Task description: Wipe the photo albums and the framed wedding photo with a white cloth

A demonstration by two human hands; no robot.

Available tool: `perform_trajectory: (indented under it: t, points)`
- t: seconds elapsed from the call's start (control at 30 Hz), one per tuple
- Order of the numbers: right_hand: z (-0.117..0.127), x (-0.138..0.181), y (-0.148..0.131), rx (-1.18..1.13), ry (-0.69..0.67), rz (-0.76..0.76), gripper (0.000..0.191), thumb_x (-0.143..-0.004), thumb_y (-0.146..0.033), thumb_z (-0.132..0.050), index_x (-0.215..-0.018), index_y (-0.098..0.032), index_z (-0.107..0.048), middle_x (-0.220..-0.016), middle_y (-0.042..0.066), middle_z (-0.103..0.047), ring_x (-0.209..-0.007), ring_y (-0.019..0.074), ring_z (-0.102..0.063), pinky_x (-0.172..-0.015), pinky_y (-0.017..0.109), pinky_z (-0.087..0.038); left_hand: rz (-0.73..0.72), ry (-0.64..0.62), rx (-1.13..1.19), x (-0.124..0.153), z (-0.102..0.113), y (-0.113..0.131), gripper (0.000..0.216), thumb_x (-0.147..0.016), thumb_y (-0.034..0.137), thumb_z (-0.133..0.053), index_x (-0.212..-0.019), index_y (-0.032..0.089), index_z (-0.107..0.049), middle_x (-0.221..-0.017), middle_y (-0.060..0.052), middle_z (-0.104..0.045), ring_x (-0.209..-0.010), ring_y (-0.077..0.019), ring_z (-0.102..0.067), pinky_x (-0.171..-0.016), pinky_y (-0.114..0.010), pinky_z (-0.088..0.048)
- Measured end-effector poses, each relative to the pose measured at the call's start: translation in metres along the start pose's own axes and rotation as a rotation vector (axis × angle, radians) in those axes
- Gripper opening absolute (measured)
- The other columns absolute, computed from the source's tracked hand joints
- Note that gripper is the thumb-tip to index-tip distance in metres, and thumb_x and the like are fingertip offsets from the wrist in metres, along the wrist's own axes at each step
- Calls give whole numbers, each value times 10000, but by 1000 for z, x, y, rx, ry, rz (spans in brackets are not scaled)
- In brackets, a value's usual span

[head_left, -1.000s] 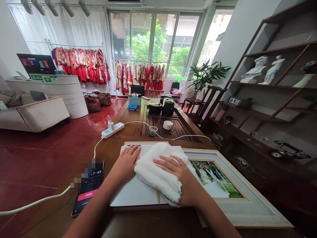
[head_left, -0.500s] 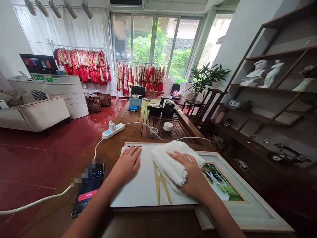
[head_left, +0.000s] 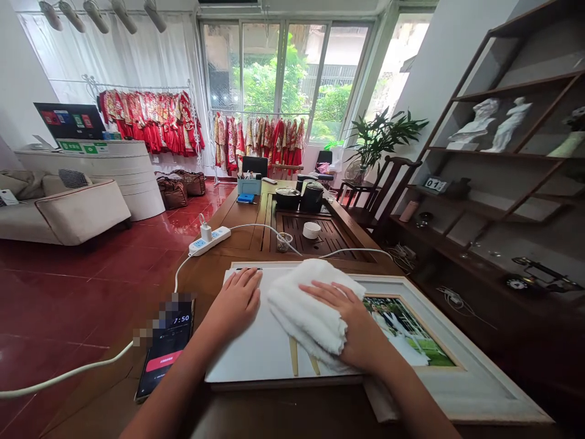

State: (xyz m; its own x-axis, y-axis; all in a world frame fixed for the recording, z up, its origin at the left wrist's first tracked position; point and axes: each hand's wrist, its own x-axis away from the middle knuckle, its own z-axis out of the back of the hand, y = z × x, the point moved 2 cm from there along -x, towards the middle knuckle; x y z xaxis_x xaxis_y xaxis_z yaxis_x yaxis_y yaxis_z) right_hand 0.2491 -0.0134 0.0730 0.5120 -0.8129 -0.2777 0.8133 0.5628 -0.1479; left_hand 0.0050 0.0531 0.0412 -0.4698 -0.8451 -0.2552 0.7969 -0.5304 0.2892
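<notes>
My left hand (head_left: 238, 302) lies flat with its fingers stretched out on the left part of a white panel (head_left: 244, 360), near its far edge. With my right hand (head_left: 350, 323) I hold a folded white cloth (head_left: 299, 305) down against the panel; the fingers extend over its top and the thumb is hidden. Below the cloth show two gold-coloured prongs (head_left: 294, 356) on the panel, their upper part covered. To the right is a pale picture frame (head_left: 491, 372) with a photo (head_left: 406, 332) in it, partly behind my right forearm.
A phone (head_left: 167, 350) lies left of my left forearm. A white power strip (head_left: 209, 241) and its cables cross the brown table. Farther back stand a small white cup stack (head_left: 311, 230), a glass jar (head_left: 284, 242), a black kettle (head_left: 313, 196) and a blue box (head_left: 249, 185).
My right hand has slid the cloth a little to the left, covering more of the gold-coloured prongs. More of the photo shows. My left hand stays in place on the panel.
</notes>
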Motion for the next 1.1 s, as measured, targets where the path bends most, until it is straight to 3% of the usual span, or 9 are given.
perform_trajectory:
  t: [0.13, 0.23, 0.47, 0.6, 0.97, 1.1]
  points:
    - [-3, 4, 17, 93, 95, -127, 705, -764, -358, -574, -1436, -250, -391, -1419, 59, -489, -1294, 301, -438, -1074, 512, -278, 0, -6, 0, 1, 1, 0, 472, -976, 310, -306, -1417, 177, -411, -1497, -75, -381, -1401, -241, -283, -1163, -446, -212]
    - [-4, 4, 14, 85, 102, -133, 710, -757, -364, -566, -1437, -254, -393, -1414, 73, -492, -1295, 326, -431, -1061, 542, -271, 2, 8, 9, 1, 0, 0, 465, -976, 313, -311, -1412, 194, -421, -1495, -72, -386, -1399, -237, -290, -1162, -450, -215]
    - [-5, -6, -32, -86, -109, 123, 762, -707, -401, -609, -1433, -309, -394, -1459, 38, -443, -1353, 336, -352, -1098, 521, -205, 2, -3, 11, 0, -1, -2, 452, -982, 304, -314, -1408, 203, -425, -1495, -78, -386, -1389, -231, -312, -1152, -444, -242]
    - [-3, -8, -35, -119, -168, 185, 780, -708, -435, -621, -1440, -330, -372, -1464, 14, -437, -1358, 318, -350, -1105, 500, -204, 6, -23, -8, -2, 0, -2, 452, -984, 300, -310, -1410, 196, -419, -1497, -72, -383, -1388, -231, -313, -1148, -431, -245]
    - [-3, 5, 19, 113, 128, -158, 680, -779, -349, -553, -1429, -223, -396, -1419, 68, -489, -1292, 299, -441, -1067, 511, -273, -1, 3, -12, 1, -1, -1, 472, -978, 315, -300, -1418, 184, -409, -1499, -68, -380, -1401, -235, -283, -1164, -437, -210]
    - [-7, 5, 19, 106, 158, -157, 684, -752, -339, -559, -1408, -197, -427, -1395, 91, -512, -1288, 326, -436, -1054, 530, -270, 1, 1, -24, 1, 0, 0, 473, -979, 308, -298, -1416, 169, -414, -1501, -77, -376, -1398, -242, -288, -1163, -448, -212]
